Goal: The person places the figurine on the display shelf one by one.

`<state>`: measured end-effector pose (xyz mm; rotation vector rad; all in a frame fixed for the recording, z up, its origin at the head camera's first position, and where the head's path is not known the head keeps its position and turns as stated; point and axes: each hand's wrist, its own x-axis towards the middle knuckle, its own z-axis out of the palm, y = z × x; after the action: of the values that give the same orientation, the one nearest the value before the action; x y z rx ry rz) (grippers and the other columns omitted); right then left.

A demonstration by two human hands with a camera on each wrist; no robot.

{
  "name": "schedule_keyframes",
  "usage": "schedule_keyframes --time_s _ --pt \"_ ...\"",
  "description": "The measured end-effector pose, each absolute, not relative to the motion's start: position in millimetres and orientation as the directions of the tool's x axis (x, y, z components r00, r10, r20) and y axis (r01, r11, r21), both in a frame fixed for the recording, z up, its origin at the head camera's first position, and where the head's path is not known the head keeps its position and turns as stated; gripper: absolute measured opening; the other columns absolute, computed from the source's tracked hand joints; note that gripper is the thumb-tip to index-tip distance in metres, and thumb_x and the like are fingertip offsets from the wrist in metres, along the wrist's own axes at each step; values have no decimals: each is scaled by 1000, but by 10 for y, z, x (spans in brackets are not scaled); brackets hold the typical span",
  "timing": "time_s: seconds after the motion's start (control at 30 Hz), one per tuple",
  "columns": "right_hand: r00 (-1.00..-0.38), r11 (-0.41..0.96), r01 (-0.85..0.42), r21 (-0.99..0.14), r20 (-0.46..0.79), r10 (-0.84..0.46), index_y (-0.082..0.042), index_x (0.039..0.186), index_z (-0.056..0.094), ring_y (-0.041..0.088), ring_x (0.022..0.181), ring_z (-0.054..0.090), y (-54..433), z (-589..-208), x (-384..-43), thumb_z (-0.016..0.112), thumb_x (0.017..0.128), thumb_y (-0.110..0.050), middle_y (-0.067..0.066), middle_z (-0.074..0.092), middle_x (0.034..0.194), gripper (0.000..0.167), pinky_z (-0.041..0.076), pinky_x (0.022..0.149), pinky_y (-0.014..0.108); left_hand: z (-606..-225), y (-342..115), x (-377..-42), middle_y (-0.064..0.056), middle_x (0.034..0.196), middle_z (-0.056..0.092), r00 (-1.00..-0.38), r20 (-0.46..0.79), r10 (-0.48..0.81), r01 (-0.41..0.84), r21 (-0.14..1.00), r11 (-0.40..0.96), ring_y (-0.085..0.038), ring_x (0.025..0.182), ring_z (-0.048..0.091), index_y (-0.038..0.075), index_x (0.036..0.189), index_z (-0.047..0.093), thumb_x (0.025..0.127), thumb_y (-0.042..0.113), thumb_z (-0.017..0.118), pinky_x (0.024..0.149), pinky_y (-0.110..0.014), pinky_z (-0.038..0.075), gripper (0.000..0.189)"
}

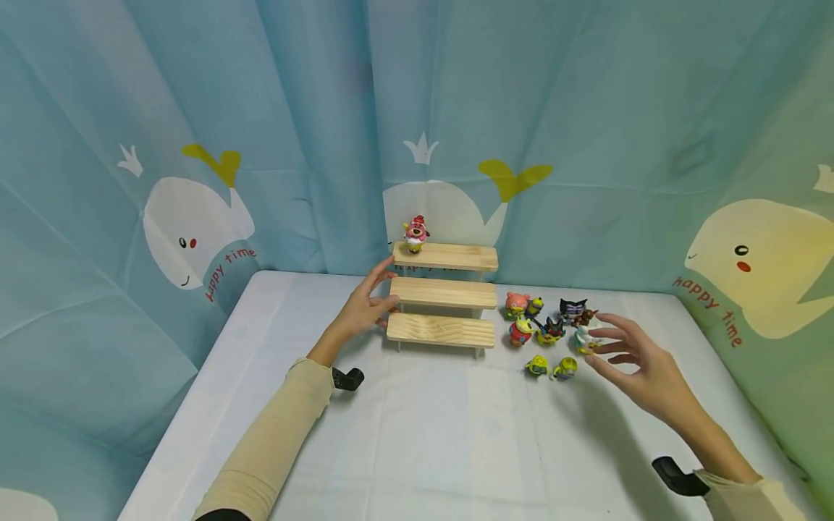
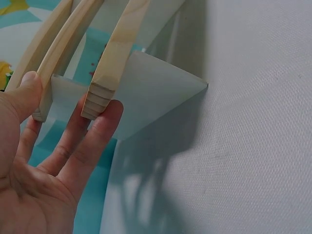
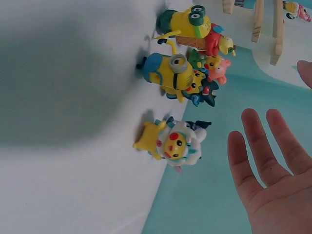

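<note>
A three-tier wooden display stand (image 1: 443,330) stands near the back of the table. My left hand (image 1: 361,310) holds its left side, thumb (image 2: 30,87) on the middle board and fingertips (image 2: 113,109) at the end of the lower board (image 2: 109,73). On the top tier stands a small pink bear figurine (image 1: 415,235). My right hand (image 1: 641,365) reaches over the right of the figurine group, fingers spread with nothing between them. Nearest to it is a yellow figurine in a white hood (image 3: 178,144). A dark figurine (image 1: 573,311) and a brown one (image 1: 586,317) stand behind that.
Several more figurines stand right of the display stand, including a pink-topped one (image 1: 517,304), a red and yellow one (image 1: 520,332) and a black-eared one (image 1: 551,331). Two yellow minion figurines (image 1: 565,368) (image 1: 537,365) are in front. A whale-print curtain (image 1: 313,145) hangs behind the white table (image 1: 449,441).
</note>
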<state>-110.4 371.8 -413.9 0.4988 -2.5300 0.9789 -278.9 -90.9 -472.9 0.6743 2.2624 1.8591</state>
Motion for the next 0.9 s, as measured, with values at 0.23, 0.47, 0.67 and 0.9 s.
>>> schedule_keyframes --time_s 0.23,0.47,0.67,0.9 --pt "-895 695 -399 -599 421 -151 -12 149 51 -3 93 67 3718 -4227 -1082 84 81 7 -27 63 119 79 53 76 10 -4743 -911 -2805 -1 158 40 -889 178 422 254 958 131 -27 88 74 50 160 24 103 18 65 62 -62 59 77" --pt "-913 694 -377 -614 373 -165 -13 149 51 2 92 69 3728 -4393 -1083 82 86 3 -27 61 119 72 57 69 15 -4768 -914 -2813 -4 159 40 -886 184 425 257 959 120 -27 87 74 49 160 25 103 19 65 62 -62 59 77" --pt "-918 681 -375 -629 355 -178 -12 148 52 2 92 69 3759 -4547 -1136 79 88 2 -18 65 121 67 59 70 19 -4784 -921 -2822 -7 160 39 -881 196 431 263 959 102 -30 92 74 48 160 25 102 19 66 61 -63 59 77" --pt "-918 655 -386 -649 337 -208 -6 144 55 6 94 70 3779 -4697 -1186 78 89 2 -9 67 123 60 59 75 19 -4772 -916 -2827 -4 159 39 -884 186 428 254 961 106 -29 94 74 50 160 24 102 20 65 63 -67 57 77"
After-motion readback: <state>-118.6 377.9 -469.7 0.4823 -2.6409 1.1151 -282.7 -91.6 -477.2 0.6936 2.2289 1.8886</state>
